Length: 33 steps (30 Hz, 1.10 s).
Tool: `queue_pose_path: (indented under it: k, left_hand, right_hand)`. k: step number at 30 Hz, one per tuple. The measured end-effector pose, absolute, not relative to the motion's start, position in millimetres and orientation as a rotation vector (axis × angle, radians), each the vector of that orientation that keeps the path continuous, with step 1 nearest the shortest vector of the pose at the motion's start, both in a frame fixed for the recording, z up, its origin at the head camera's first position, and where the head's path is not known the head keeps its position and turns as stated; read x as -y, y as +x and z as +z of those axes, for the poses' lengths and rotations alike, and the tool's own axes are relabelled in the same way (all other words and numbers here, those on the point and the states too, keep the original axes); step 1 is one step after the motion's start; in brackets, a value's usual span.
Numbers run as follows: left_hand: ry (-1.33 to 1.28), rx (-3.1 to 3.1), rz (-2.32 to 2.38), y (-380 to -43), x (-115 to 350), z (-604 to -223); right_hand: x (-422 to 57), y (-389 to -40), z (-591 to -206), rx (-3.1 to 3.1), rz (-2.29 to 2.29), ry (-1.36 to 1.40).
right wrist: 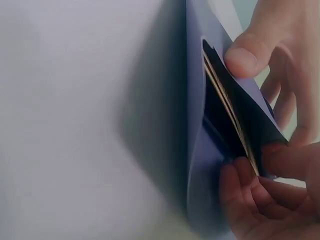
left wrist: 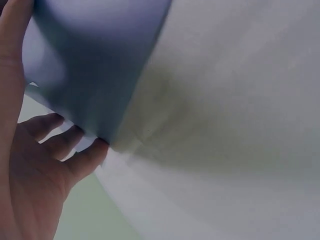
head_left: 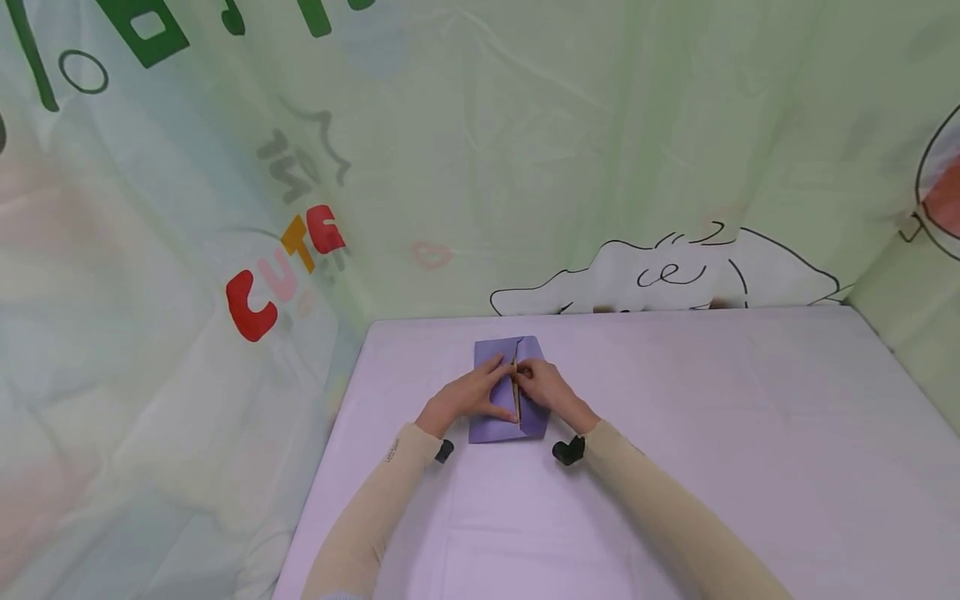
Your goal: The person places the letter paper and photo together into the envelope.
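A purple paper envelope (head_left: 494, 430) lies on the table with a lengthwise opening down its middle. Thin tan-edged papers (right wrist: 227, 102) show inside its dark pocket. My left hand (head_left: 474, 393) rests spread on the envelope's left panel, thumb and fingertips near the opening. In the left wrist view, three fingertips touch the edge of the purple panel (left wrist: 107, 65). My right hand (head_left: 546, 385) reaches into the opening from the right and pinches the papers between thumb and curled fingers. How far the papers extend inside is hidden.
A pale lilac cloth covers the table (head_left: 697, 417). Behind it hangs a green printed curtain (head_left: 525, 167), with another patterned curtain on the left (head_left: 135, 350). A black strap piece (head_left: 568, 451) shows by my right wrist.
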<state>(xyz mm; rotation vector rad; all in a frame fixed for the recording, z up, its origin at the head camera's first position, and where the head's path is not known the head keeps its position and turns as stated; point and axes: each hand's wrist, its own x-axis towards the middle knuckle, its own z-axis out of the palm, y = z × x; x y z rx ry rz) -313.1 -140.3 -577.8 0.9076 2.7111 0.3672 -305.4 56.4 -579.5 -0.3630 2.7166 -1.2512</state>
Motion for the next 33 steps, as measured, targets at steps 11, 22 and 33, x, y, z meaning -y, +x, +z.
queue_pose_path:
  k: [11, 22, 33]
  left_hand:
    - [0.82, -2.737, 0.133, -308, 119, -567]
    - [0.797, -2.767, -0.13, -307, 124, -576]
    - [0.789, -2.737, -0.094, -309, 136, -576]
  right_hand:
    - [-107, -286, -578, -2.598, -1.399, -0.407]
    - [-142, -274, -576, -2.579, -1.423, -0.346]
    - [-154, -270, -585, -2.58, -1.448, -0.306]
